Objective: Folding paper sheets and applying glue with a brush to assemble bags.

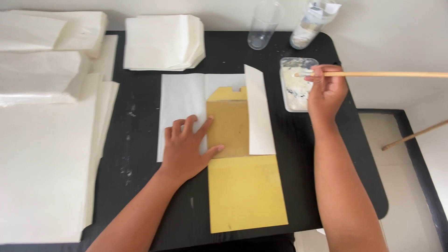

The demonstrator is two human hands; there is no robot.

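Observation:
My left hand (186,147) lies flat, fingers spread, on a white paper sheet (179,100) and the edge of a brown cardboard template (229,123) on the black table (140,186). The paper's right flap (259,116) is folded over the template. A yellow board (245,193) sticks out below the template toward me. My right hand (326,91) grips a long wooden stick brush (387,74), whose tip rests in a clear rectangular tub of white paste (295,86).
A stack of folded white paper (163,42) lies at the table's back. Larger white sheets and bags (46,116) cover the left side. A clear empty cup (263,25) and a clear jar (312,23) stand at the back right. Another wooden stick (413,135) lies off the table's right edge.

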